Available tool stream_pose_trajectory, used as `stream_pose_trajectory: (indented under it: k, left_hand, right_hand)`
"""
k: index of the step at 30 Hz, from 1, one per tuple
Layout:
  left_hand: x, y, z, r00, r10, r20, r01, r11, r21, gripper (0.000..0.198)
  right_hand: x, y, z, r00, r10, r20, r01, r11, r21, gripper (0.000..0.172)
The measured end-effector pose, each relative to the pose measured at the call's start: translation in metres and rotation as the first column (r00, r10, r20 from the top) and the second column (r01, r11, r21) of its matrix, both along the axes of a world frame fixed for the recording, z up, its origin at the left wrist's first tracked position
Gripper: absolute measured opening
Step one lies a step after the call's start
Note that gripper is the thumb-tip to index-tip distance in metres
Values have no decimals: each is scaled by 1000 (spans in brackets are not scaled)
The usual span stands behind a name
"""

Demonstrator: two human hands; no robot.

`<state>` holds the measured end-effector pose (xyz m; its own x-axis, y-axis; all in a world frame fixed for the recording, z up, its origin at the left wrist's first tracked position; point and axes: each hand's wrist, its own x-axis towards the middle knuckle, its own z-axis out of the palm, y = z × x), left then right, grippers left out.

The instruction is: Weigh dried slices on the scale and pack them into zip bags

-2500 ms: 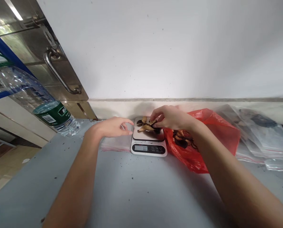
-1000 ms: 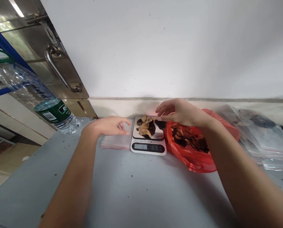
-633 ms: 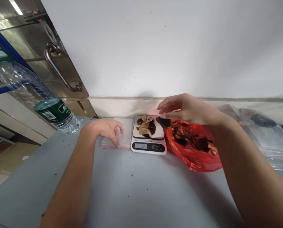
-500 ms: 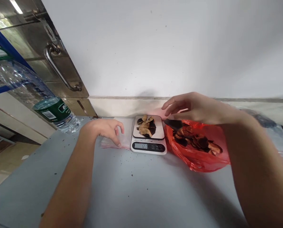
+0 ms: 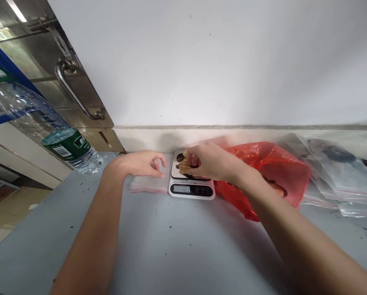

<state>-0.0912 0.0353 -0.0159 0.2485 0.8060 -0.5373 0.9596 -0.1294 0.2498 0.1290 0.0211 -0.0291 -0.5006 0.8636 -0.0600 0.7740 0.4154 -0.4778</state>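
A white digital kitchen scale [image 5: 192,191] reads 123, and brown-and-black dried slices [image 5: 183,168] lie on its plate. My right hand [image 5: 206,162] is over the plate, its fingers and thumb closed round some of the slices; the hand hides part of the pile. To the left of the scale my left hand [image 5: 146,164] hovers with loosely curled fingers, thumb and fingers apart, nothing between them. Beneath it lies a stack of clear zip bags [image 5: 149,184]. On the scale's right a red plastic bag [image 5: 263,153] holds more slices, mostly covered by my right forearm.
More clear zip bags [image 5: 340,180] lie at the right against the white wall [image 5: 201,73]. A large water bottle [image 5: 64,143] stands at the table's left edge, near a metal door handle [image 5: 75,92]. Dark crumbs dot the grey table [image 5: 171,254].
My right hand has moved left from above the red bag, where a dark slice was at its fingers, down onto the scale's slices. My left hand has shifted slightly right. The reading stays 123.
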Motion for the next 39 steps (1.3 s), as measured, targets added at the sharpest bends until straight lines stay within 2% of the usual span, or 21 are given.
stream_pose_trajectory:
  k: [3,7,10,16,22,26,29,35,39]
  left_hand:
    - [-4,-1,1,1000,13,-28,-13,1000,-1,55]
    - [-8,-2,5,998,39,-43,-39,999,1,61]
    - [-10,-2,6,998,34,-44,-34,999,-2,61]
    - [-10,1,3,989,21,-148,-38,993,-113,66]
    - [-11,4,-5,992,4,-127,-19,993,-116,42]
    - [-13,7,-9,993,-4,-116,-10,992,-125,45]
    - [-13,7,-10,992,-7,-124,-7,993,-119,39]
    - [-9,3,-5,990,18,-139,-31,995,-94,30]
    - [-10,2,1,988,47,-148,-55,997,-52,24]
  right_hand:
    - [0,2,-3,999,-30,-36,28,999,-35,17]
    - [12,6,4,985,-119,-128,104,988,-117,12]
    - [22,7,12,971,-146,-187,129,987,-101,10]
    - [36,6,24,961,-186,-205,174,982,-75,8]
    - [45,9,25,974,-152,-168,146,988,-48,8]
    - [48,10,27,975,-153,-162,144,987,-67,9]
    - [49,10,28,977,-125,-174,112,990,-84,9]
    - [52,11,26,973,-107,-205,91,992,-88,9]
    - [68,12,30,981,-71,-179,52,993,-108,16]
